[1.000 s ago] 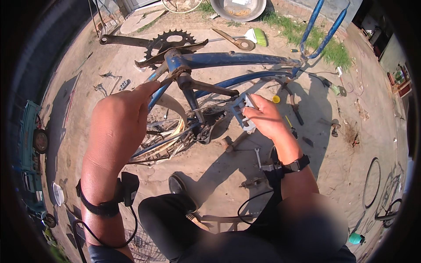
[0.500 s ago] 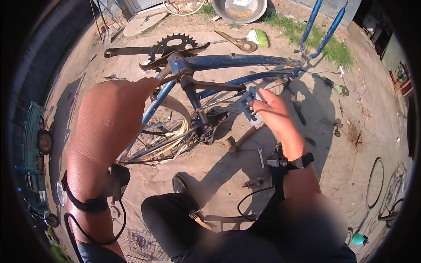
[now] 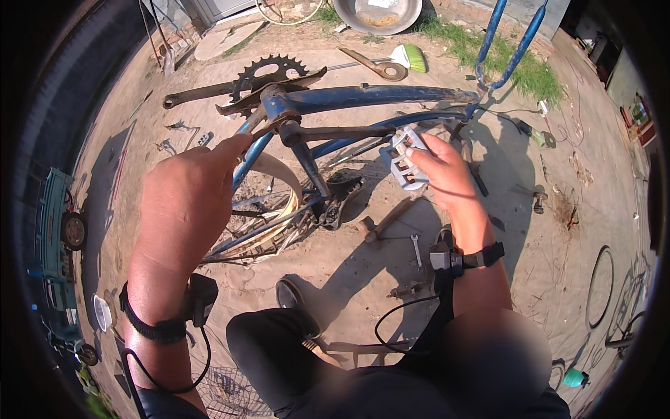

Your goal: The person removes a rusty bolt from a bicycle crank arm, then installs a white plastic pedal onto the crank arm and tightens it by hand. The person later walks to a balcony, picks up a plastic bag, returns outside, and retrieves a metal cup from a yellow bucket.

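A blue, rusty bicycle frame lies across the ground before me. My left hand is closed round a tube of it beside the bottom bracket; the fingertips are partly hidden. Toward my right, a bare crank arm reaches from the bottom bracket. In my right hand is a grey bicycle pedal, gripped by its edge at the free end of that crank arm. Whether its thread sits in the arm, I cannot tell. Beyond the frame stick out the toothed chainring and another crank arm.
A hammer and a wrench lie on the concrete near my feet. Farther off are a green-bristled brush and a large metal basin. A blue fork rises at the far right. A teal cart stands at left.
The pedal has turned in my right hand, showing a different, brighter side. My left hand has shifted slightly to the right in the picture, still at the frame.
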`<action>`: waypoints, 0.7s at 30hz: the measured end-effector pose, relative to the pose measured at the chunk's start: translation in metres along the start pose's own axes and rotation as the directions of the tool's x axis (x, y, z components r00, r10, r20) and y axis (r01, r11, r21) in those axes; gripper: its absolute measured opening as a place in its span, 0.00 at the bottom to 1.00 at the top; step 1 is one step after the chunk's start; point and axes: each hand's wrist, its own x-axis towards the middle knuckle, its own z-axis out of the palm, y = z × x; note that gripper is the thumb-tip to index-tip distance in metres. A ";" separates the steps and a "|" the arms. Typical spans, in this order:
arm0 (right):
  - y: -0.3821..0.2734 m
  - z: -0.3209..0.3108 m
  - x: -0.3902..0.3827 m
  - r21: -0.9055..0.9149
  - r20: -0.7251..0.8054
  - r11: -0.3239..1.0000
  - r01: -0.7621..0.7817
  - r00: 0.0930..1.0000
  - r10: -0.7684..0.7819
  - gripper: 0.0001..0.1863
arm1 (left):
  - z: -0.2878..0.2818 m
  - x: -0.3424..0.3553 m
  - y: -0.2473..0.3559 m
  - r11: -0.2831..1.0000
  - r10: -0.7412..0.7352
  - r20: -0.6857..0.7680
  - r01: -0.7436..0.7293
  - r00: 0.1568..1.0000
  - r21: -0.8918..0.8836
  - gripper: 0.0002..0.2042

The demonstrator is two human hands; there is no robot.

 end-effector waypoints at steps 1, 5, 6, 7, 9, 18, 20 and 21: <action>-0.002 0.001 -0.001 0.006 0.004 1.000 -0.007 1.000 0.007 0.11 | 0.001 0.000 0.000 1.000 -0.006 0.005 0.006 1.000 0.001 0.14; -0.003 -0.003 0.000 0.007 -0.020 1.000 0.002 1.000 -0.002 0.12 | 0.009 0.005 -0.002 0.999 0.043 -0.029 -0.043 0.999 -0.003 0.13; -0.003 -0.006 -0.001 0.021 -0.034 1.000 0.003 0.999 -0.002 0.12 | 0.011 0.009 -0.002 0.998 0.062 -0.027 -0.062 0.998 0.002 0.13; -0.002 -0.010 -0.002 0.033 -0.051 0.999 0.004 0.999 -0.002 0.13 | 0.013 0.014 -0.002 0.997 0.083 -0.026 -0.083 0.996 0.005 0.13; -0.001 0.001 0.001 0.066 -0.025 0.998 0.001 1.000 0.001 0.15 | -0.009 0.014 -0.002 0.993 0.086 0.032 -0.089 0.996 0.077 0.14; -0.043 0.006 -0.007 0.273 -0.101 0.961 0.050 0.995 -0.023 0.22 | -0.040 0.049 0.031 0.882 0.235 0.158 -0.279 0.959 0.380 0.15; -0.057 0.012 -0.012 0.262 -0.159 0.961 0.090 0.986 -0.049 0.21 | -0.042 0.053 0.036 0.875 0.251 0.155 -0.292 0.956 0.387 0.15; -0.062 0.015 -0.013 0.249 -0.173 0.962 0.114 0.982 -0.072 0.21 | -0.043 0.054 0.040 0.875 0.247 0.156 -0.289 0.956 0.387 0.15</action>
